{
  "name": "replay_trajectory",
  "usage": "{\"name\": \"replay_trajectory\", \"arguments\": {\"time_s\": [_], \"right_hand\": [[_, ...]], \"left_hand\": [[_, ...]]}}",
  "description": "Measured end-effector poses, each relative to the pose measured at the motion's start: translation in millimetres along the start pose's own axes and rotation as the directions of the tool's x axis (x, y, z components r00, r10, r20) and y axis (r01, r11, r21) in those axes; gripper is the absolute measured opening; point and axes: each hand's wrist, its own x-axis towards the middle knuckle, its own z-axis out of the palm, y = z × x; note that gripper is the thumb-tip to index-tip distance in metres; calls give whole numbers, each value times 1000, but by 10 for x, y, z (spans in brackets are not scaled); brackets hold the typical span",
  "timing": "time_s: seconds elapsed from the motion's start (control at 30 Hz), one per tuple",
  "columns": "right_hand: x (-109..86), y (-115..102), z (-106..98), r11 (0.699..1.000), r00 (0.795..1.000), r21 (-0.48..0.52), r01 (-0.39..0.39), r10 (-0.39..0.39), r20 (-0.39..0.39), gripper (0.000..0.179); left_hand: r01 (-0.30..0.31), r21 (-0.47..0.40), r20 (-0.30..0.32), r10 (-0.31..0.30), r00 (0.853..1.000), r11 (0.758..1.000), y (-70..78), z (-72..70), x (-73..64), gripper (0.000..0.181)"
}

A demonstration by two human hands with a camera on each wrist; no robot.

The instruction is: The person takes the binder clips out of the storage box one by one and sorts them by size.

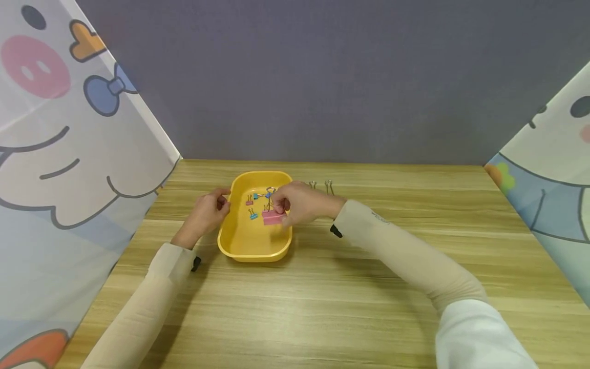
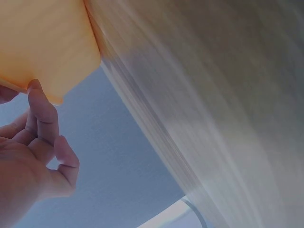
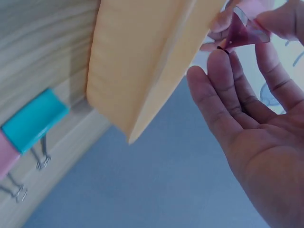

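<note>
My right hand (image 1: pixel 301 201) is over the right side of a yellow tray (image 1: pixel 251 246), pinching a large pink binder clip (image 1: pixel 273 218) between thumb and fingers. In the right wrist view that pink clip (image 3: pixel 240 35) shows its triangular end at the fingertips. At the tray's left rim, my left hand (image 1: pixel 205 211) pinches the edge; one fingertip shows outside the wall (image 2: pixel 52 57) in the left wrist view. Inside the tray lie a small pink clip (image 1: pixel 249 203), a small teal clip (image 1: pixel 253 216), another teal clip (image 1: pixel 256 196) and a blue clip (image 1: pixel 268 195).
Right of the tray, a large teal binder clip (image 3: pixel 35 121) and a pink one (image 3: pixel 5 154) rest on the wooden table (image 1: pixel 322 307), mostly hidden behind the right forearm in the head view. A grey panel (image 1: pixel 322 82) stands behind, with printed cartoon sheets (image 1: pixel 92 169) on both sides.
</note>
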Motion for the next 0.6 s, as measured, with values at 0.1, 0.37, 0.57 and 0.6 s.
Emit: {"name": "replay_trajectory", "arguments": {"time_s": [0.1,0.37,0.57,0.6], "right_hand": [[-87,42,-67,1000,999,6,0,1,-45,14],[-334,210,-222,999,990,38,-28,33,-138,14],[-477,338,-288,998,981,34,-53,58,-187,15],[-497,357,-296,998,980,31,-61,66,-186,14]], "left_hand": [[1,-3,5,-1,1000,1000,3,-1,-5,34],[6,-8,9,-6,1000,1000,-1,0,-9,33],[18,-11,16,-18,1000,1000,0,-1,-1,34],[22,-12,19,-22,1000,1000,1,-3,0,34]]}}
